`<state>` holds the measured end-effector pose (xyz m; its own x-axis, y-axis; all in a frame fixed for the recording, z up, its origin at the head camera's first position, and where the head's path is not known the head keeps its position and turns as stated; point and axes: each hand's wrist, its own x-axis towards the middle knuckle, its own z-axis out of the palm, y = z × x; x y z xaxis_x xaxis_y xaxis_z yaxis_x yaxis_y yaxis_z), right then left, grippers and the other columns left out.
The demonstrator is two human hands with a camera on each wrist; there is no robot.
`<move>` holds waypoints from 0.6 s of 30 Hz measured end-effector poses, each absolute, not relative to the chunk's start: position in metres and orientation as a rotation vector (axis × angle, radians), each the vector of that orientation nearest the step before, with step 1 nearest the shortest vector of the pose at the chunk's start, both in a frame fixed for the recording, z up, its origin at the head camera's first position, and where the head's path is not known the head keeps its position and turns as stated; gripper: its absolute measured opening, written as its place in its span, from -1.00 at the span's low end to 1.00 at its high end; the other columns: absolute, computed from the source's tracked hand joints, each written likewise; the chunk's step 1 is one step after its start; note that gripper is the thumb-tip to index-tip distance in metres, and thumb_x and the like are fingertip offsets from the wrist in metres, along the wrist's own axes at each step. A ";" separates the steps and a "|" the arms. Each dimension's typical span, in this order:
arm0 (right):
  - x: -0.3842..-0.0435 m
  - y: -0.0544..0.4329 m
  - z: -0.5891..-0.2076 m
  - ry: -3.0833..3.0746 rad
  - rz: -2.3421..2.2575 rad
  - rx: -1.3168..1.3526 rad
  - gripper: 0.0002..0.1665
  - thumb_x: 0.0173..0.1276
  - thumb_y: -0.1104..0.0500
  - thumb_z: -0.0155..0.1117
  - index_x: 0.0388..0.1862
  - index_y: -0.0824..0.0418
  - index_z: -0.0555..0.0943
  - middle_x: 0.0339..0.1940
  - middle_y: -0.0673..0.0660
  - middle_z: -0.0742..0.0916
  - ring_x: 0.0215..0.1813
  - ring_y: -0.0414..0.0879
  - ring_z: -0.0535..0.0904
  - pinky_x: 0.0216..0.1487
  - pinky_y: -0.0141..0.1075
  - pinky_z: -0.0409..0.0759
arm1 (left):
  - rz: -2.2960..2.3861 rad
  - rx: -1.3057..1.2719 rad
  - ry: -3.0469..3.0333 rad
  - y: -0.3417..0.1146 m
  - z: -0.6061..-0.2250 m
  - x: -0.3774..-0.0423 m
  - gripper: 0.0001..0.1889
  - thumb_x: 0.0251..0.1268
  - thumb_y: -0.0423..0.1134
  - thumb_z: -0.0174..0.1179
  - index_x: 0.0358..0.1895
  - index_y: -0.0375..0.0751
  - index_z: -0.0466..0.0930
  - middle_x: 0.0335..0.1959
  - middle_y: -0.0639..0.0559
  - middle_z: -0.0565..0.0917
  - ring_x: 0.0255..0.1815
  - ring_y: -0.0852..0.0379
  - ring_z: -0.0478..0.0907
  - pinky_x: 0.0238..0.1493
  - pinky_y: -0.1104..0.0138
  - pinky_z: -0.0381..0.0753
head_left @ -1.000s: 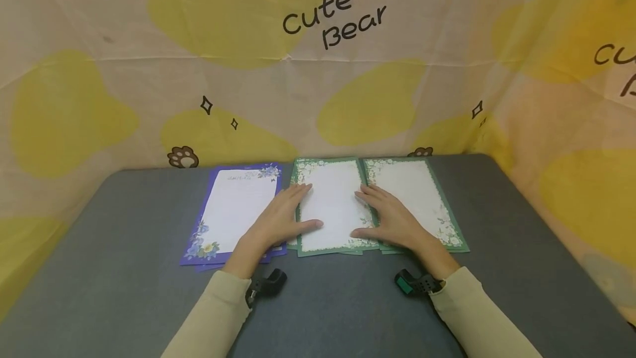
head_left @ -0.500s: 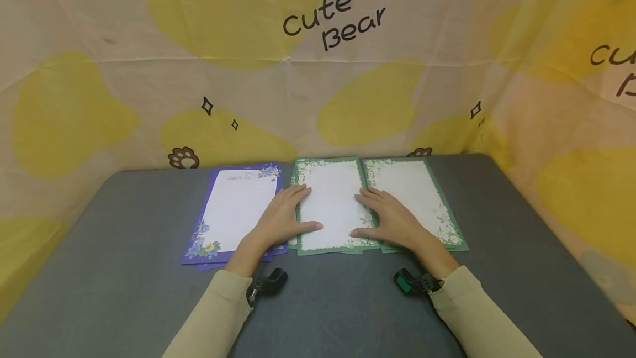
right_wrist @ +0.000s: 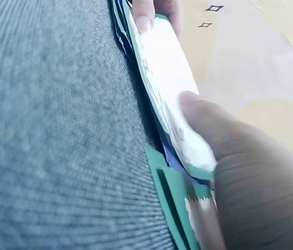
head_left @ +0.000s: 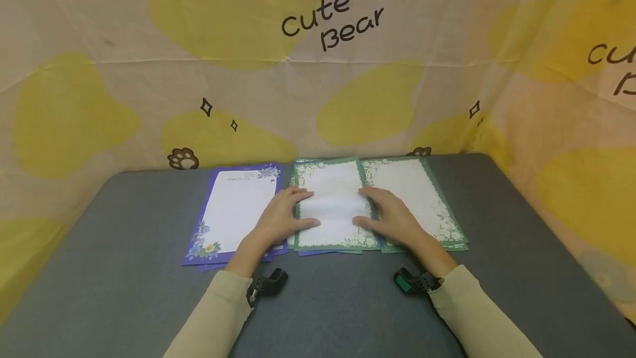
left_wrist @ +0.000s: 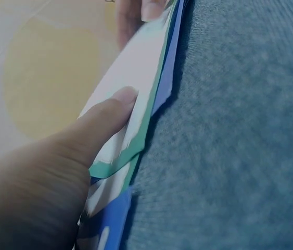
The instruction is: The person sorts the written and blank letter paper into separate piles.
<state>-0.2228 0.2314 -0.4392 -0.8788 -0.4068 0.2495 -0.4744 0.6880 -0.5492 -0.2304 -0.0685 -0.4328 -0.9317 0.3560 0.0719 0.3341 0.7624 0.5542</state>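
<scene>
A green-bordered sheet of paper with a floral edge lies in the middle of the head view, slightly bowed across its width. My left hand holds its left edge, thumb on top. My right hand grips the right edge the same way. In the left wrist view the left thumb presses on the sheet's face; the right thumb does so in the right wrist view. Under the sheet show a purple-edged sheet and another green edge. The fingers' undersides are hidden.
Left of the hands lies a stack of purple-bordered floral sheets. More green-bordered sheets lie at the right, partly under my right hand. All rest on a grey table, before a yellow-patterned cloth.
My right hand's fingers have drawn in, and both hands have taken the middle sheet by its sides. The sheet now bows, its front edge has shifted back, and a purple edge shows below.
</scene>
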 end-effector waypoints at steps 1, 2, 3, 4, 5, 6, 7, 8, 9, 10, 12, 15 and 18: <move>-0.223 0.232 -0.439 -2.768 0.978 0.697 -0.14 0.27 -0.09 0.48 0.46 0.22 0.43 0.50 0.26 0.50 0.53 0.23 0.38 0.49 0.19 0.36 | 0.918 0.564 2.909 -0.068 -0.433 -0.231 -0.22 0.13 0.20 0.44 0.43 0.06 0.47 0.48 -0.09 0.44 0.55 -0.19 0.29 0.55 -0.14 0.26; -0.223 0.232 -0.439 -2.750 1.009 0.659 -0.16 0.28 -0.07 0.47 0.46 0.22 0.44 0.51 0.27 0.49 0.53 0.23 0.37 0.50 0.20 0.35 | 0.937 0.559 2.903 -0.068 -0.433 -0.231 -0.25 0.14 0.18 0.44 0.42 0.06 0.49 0.47 -0.08 0.45 0.55 -0.18 0.29 0.55 -0.13 0.26; -0.223 0.232 -0.439 -2.737 1.039 0.617 -0.17 0.29 -0.06 0.46 0.46 0.21 0.44 0.50 0.27 0.49 0.53 0.23 0.37 0.49 0.20 0.35 | 0.960 0.549 2.896 -0.068 -0.433 -0.231 -0.28 0.15 0.16 0.43 0.40 0.06 0.52 0.46 -0.07 0.46 0.56 -0.17 0.28 0.56 -0.13 0.25; -0.223 0.232 -0.439 -2.730 1.062 0.572 -0.19 0.31 -0.06 0.45 0.46 0.19 0.44 0.49 0.27 0.50 0.53 0.22 0.38 0.49 0.20 0.37 | 0.980 0.541 2.889 -0.069 -0.433 -0.231 -0.31 0.17 0.15 0.43 0.38 0.07 0.54 0.46 -0.06 0.47 0.58 -0.17 0.25 0.57 -0.13 0.23; -0.223 0.232 -0.439 -2.729 1.094 0.527 -0.21 0.32 -0.06 0.44 0.46 0.18 0.45 0.48 0.26 0.52 0.51 0.22 0.41 0.47 0.19 0.39 | 0.997 0.539 2.884 -0.069 -0.433 -0.231 -0.34 0.18 0.13 0.43 0.36 0.06 0.56 0.45 -0.06 0.48 0.59 -0.17 0.24 0.57 -0.14 0.21; -0.222 0.232 -0.438 -2.731 1.122 0.483 -0.22 0.33 -0.07 0.43 0.46 0.15 0.45 0.45 0.25 0.55 0.49 0.20 0.44 0.46 0.17 0.42 | 1.019 0.530 2.875 -0.069 -0.432 -0.231 -0.36 0.19 0.12 0.43 0.34 0.06 0.57 0.44 -0.05 0.49 0.60 -0.17 0.22 0.58 -0.14 0.20; -0.222 0.232 -0.437 -2.731 1.159 0.450 -0.23 0.33 -0.07 0.43 0.46 0.13 0.45 0.42 0.24 0.58 0.46 0.19 0.48 0.45 0.14 0.44 | 1.035 0.525 2.870 -0.069 -0.432 -0.231 -0.39 0.20 0.10 0.42 0.33 0.07 0.59 0.43 -0.04 0.50 0.61 -0.17 0.21 0.58 -0.14 0.19; -0.221 0.231 -0.436 -2.724 1.191 0.430 -0.24 0.35 -0.06 0.42 0.46 0.13 0.45 0.39 0.25 0.62 0.43 0.19 0.52 0.42 0.13 0.48 | 1.051 0.520 2.867 -0.069 -0.432 -0.231 -0.41 0.20 0.09 0.42 0.32 0.07 0.60 0.42 -0.04 0.52 0.61 -0.17 0.20 0.59 -0.14 0.18; -0.221 0.231 -0.435 -2.718 1.215 0.412 -0.24 0.35 -0.06 0.41 0.47 0.13 0.44 0.35 0.25 0.64 0.39 0.19 0.56 0.40 0.13 0.50 | 1.060 0.520 2.865 -0.069 -0.431 -0.230 -0.42 0.21 0.08 0.42 0.31 0.06 0.61 0.41 -0.03 0.53 0.61 -0.17 0.20 0.58 -0.15 0.19; -0.220 0.230 -0.434 -2.706 1.240 0.403 -0.25 0.36 -0.05 0.41 0.47 0.12 0.45 0.33 0.25 0.66 0.37 0.18 0.58 0.39 0.13 0.51 | 1.065 0.523 2.866 -0.069 -0.431 -0.230 -0.43 0.21 0.06 0.42 0.30 0.06 0.61 0.40 -0.03 0.54 0.60 -0.17 0.22 0.57 -0.15 0.20; -0.220 0.229 -0.433 -2.674 1.280 0.401 -0.29 0.37 -0.01 0.41 0.45 0.13 0.47 0.31 0.25 0.67 0.34 0.19 0.60 0.37 0.14 0.52 | 1.067 0.526 2.873 -0.069 -0.431 -0.230 -0.45 0.21 0.05 0.43 0.28 0.07 0.63 0.38 -0.02 0.55 0.58 -0.16 0.25 0.56 -0.13 0.23; -0.219 0.229 -0.433 -2.643 1.309 0.409 -0.37 0.38 0.02 0.40 0.39 0.12 0.53 0.34 0.24 0.66 0.35 0.21 0.59 0.37 0.18 0.51 | 1.040 0.551 2.899 -0.069 -0.431 -0.229 -0.47 0.22 0.04 0.43 0.26 0.07 0.64 0.34 -0.01 0.58 0.52 -0.13 0.35 0.52 -0.10 0.33; -0.219 0.229 -0.433 -2.635 1.356 0.409 -0.44 0.40 0.02 0.38 0.35 0.10 0.58 0.38 0.22 0.63 0.37 0.22 0.57 0.35 0.16 0.54 | 1.015 0.573 2.926 -0.069 -0.430 -0.229 -0.49 0.22 0.03 0.42 0.25 0.06 0.65 0.32 -0.02 0.59 0.45 -0.11 0.43 0.46 -0.08 0.41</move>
